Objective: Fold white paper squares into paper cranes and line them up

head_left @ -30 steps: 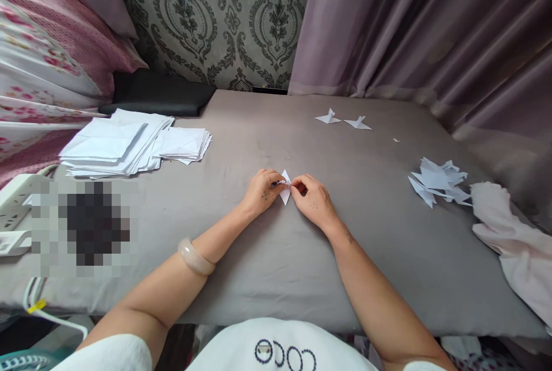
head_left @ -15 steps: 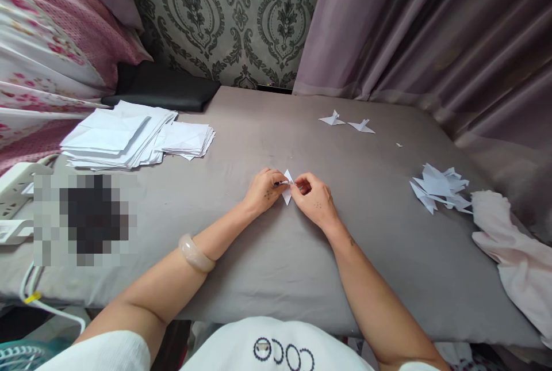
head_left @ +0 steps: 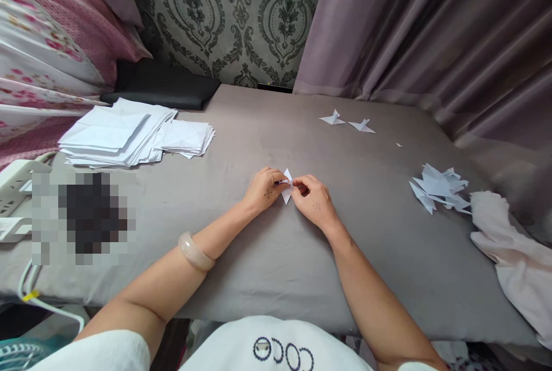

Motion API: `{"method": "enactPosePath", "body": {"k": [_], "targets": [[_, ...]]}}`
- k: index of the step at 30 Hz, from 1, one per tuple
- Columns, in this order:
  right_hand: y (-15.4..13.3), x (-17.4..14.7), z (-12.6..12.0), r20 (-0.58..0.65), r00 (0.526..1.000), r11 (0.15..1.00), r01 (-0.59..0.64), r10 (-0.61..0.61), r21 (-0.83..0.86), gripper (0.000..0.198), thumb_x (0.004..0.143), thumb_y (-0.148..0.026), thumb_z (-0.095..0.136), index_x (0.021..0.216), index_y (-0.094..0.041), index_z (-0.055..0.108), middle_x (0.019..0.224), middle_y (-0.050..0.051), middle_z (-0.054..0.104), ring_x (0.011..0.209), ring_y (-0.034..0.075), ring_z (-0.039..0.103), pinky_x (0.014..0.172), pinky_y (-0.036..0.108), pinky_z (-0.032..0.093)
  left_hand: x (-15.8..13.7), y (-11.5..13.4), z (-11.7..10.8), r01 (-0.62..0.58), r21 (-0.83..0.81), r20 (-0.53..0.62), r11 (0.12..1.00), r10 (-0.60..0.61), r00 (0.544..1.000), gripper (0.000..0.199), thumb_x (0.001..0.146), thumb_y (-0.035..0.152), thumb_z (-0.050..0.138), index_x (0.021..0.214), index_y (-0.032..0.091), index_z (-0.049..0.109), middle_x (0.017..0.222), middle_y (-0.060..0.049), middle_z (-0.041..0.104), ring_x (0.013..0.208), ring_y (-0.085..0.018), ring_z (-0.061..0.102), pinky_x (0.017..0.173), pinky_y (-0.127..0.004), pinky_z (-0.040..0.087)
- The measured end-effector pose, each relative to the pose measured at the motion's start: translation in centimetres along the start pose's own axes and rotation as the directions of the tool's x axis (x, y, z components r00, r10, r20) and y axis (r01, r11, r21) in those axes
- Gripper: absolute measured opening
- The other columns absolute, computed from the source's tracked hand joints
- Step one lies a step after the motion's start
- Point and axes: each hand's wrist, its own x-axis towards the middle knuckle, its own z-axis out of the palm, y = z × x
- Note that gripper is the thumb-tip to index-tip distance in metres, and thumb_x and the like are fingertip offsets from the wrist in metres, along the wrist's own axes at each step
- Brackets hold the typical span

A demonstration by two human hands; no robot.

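A small piece of folded white paper (head_left: 287, 194), with pointed ends at top and bottom, is held between my two hands above the grey cloth surface. My left hand (head_left: 264, 190) pinches its left side, thumb and fingers closed. From the right, my right hand (head_left: 314, 197) pinches the paper's middle with thumb and forefinger. The fingers hide part of the folds. Farther off to the right lie two folded paper birds (head_left: 333, 118), wings spread. A heap of folded white paper pieces (head_left: 440, 184) lies at the right.
Stacked white paper sheets (head_left: 107, 129) and a smaller stack (head_left: 187, 137) lie at the left, before a black folder-like item (head_left: 168, 86). A power strip (head_left: 15, 187) and a blurred-out patch are at the left edge. A pale cloth (head_left: 509, 256) lies at the right.
My right fingertips have shifted very slightly on the folded paper. Both hands otherwise stay in place, and the view has tilted a touch.
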Motion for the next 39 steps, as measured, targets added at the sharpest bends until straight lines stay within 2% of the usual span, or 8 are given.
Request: {"method": "enactPosePath", "body": {"k": [5, 9, 13, 15, 18, 21, 27, 39], "targets": [[-1.1, 0.3, 0.0, -0.030, 0.990, 0.990, -0.137, 0.136, -0.032, 0.029, 0.082, -0.044, 0.052, 0.071, -0.021, 0.066, 0.078, 0.002, 0.068, 0.071, 0.016, 0.059, 0.069, 0.028, 0.042, 0.1, -0.2, 0.0, -0.042, 0.028, 0.014, 0.999, 0.042, 0.999, 0.013, 0.085, 0.018, 0.059, 0.083, 0.020, 0.072, 0.085, -0.002, 0.070, 0.078, -0.018, 0.055, 0.071, -0.028, 0.043], [-0.9, 0.8, 0.3, -0.019, 0.977, 0.977, -0.214, 0.214, -0.012, 0.026, 0.080, -0.040, 0.053, 0.071, -0.021, 0.068, 0.072, 0.001, 0.068, 0.069, 0.016, 0.058, 0.066, 0.027, 0.040, 0.1, -0.3, 0.0, -0.036, 0.013, 0.006, 0.999, 0.036, 0.999, 0.012, 0.084, 0.018, 0.061, 0.086, 0.020, 0.072, 0.087, -0.002, 0.071, 0.081, -0.018, 0.056, 0.073, -0.029, 0.044], [0.0, 1.2, 0.2, 0.050, 0.962, 0.951, -0.275, 0.270, 0.141, 0.024, 0.077, -0.038, 0.057, 0.074, -0.018, 0.070, 0.066, 0.000, 0.065, 0.063, 0.013, 0.056, 0.061, 0.024, 0.040, 0.0, -0.2, -0.1, -0.023, -0.009, 0.019, 1.000, 0.023, 1.000, 0.012, 0.083, 0.018, 0.062, 0.088, 0.021, 0.072, 0.090, -0.002, 0.071, 0.084, -0.019, 0.058, 0.076, -0.030, 0.045], [0.1, 1.3, 0.0, 0.146, 0.940, 0.902, -0.339, 0.309, 0.269, 0.025, 0.077, -0.038, 0.058, 0.075, -0.016, 0.069, 0.064, 0.000, 0.063, 0.053, 0.009, 0.050, 0.052, 0.022, 0.037, 0.0, -0.2, 0.0, -0.031, -0.020, 0.026, 0.999, 0.031, 0.999, 0.011, 0.083, 0.019, 0.062, 0.089, 0.021, 0.072, 0.091, -0.003, 0.071, 0.085, -0.019, 0.059, 0.077, -0.030, 0.045], [-0.1, 1.4, -0.5, 0.299, 0.871, 0.766, -0.486, 0.389, 0.421, 0.020, 0.077, -0.033, 0.058, 0.073, -0.014, 0.064, 0.060, -0.003, 0.057, 0.041, 0.004, 0.038, 0.039, 0.019, 0.027, 0.1, -0.2, 0.1, -0.047, -0.034, 0.025, 0.998, 0.048, 0.999, 0.011, 0.084, 0.020, 0.062, 0.088, 0.020, 0.072, 0.090, -0.003, 0.072, 0.085, -0.019, 0.060, 0.078, -0.030, 0.045], [-0.5, 1.6, -0.8, 0.358, 0.819, 0.669, -0.572, 0.447, 0.475, 0.015, 0.077, -0.026, 0.059, 0.072, -0.013, 0.061, 0.058, -0.004, 0.054, 0.037, 0.001, 0.036, 0.034, 0.016, 0.021, 0.1, -0.3, 0.1, -0.053, -0.044, 0.017, 0.998, 0.054, 0.998, 0.011, 0.084, 0.021, 0.063, 0.088, 0.020, 0.072, 0.089, -0.003, 0.072, 0.083, -0.019, 0.060, 0.076, -0.029, 0.045], [-0.5, 1.9, -0.8, 0.366, 0.793, 0.627, -0.609, 0.487, 0.485, 0.012, 0.076, -0.022, 0.060, 0.068, -0.013, 0.059, 0.054, -0.004, 0.054, 0.035, 0.001, 0.039, 0.030, 0.013, 0.017, 0.0, -0.2, 0.0, -0.083, -0.069, 0.006, 0.994, 0.084, 0.996, 0.013, 0.086, 0.022, 0.061, 0.088, 0.020, 0.073, 0.089, -0.004, 0.072, 0.082, -0.018, 0.060, 0.075, -0.029, 0.046], [-0.5, 1.9, -0.8, 0.321, 0.789, 0.617, -0.611, 0.524, 0.495, 0.014, 0.069, -0.017, 0.060, 0.056, -0.015, 0.053, 0.043, -0.005, 0.049, 0.032, 0.002, 0.037, 0.028, 0.014, 0.018, -0.1, -0.2, 0.1, -0.148, 0.001, -0.013, 0.989, 0.148, 0.989, 0.017, 0.087, 0.022, 0.057, 0.086, 0.022, 0.074, 0.089, -0.003, 0.073, 0.081, -0.018, 0.062, 0.075, -0.030, 0.047]]}}
